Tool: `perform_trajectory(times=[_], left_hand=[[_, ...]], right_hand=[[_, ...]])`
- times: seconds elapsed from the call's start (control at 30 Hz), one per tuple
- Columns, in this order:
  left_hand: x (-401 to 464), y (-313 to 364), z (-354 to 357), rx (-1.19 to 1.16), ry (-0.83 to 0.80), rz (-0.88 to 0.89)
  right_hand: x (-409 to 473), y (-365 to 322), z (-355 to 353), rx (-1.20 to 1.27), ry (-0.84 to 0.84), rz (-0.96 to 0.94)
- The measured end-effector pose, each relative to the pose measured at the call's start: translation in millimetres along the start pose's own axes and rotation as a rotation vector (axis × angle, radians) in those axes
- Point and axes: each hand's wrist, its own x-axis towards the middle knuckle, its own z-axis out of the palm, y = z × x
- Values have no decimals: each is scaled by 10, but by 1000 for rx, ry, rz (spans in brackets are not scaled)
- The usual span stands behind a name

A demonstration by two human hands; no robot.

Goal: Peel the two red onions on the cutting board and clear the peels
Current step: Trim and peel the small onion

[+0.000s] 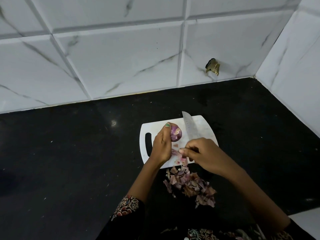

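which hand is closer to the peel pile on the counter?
Right. The right hand, gripping the knife, sits just above the peel pile; the left hand holds the onion farther up.

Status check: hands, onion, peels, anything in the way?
Left hand grips red onion, part-peeled, over white plastic cutting board. Right hand holds steel knife. Papery purple peel pile uncleared on black counter.

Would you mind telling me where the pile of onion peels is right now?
In the head view, the pile of peels lies on the black counter just off the cutting board's near edge, below the right hand.
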Motion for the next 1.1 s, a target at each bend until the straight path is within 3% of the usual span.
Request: perform_trajectory(times=[0.1, 0.2, 0.33, 0.53, 0.67, 0.9, 1.1], left_hand=[[-12, 10, -6, -13, -10, 2], [-15, 19, 4, -27, -10, 12], [-3, 7, 9, 0, -39, 18], [-14, 106, 2, -37, -135, -22], [-8, 90, -9, -92, -199, -46], [-41, 131, 12, -24, -210, -113], [-46, 121, 71, 42, -138, -131]], right_hand=[[11, 91, 41, -171, 46, 11], [32, 67, 27, -85, 158, -38], [77, -4, -8, 29, 447, -235], [173, 86, 34, -147, 457, -470], [183, 112, 67, -131, 493, -533], [190, 122, 153, -323, 580, -516], [201, 138, 266, 26, 607, -332]])
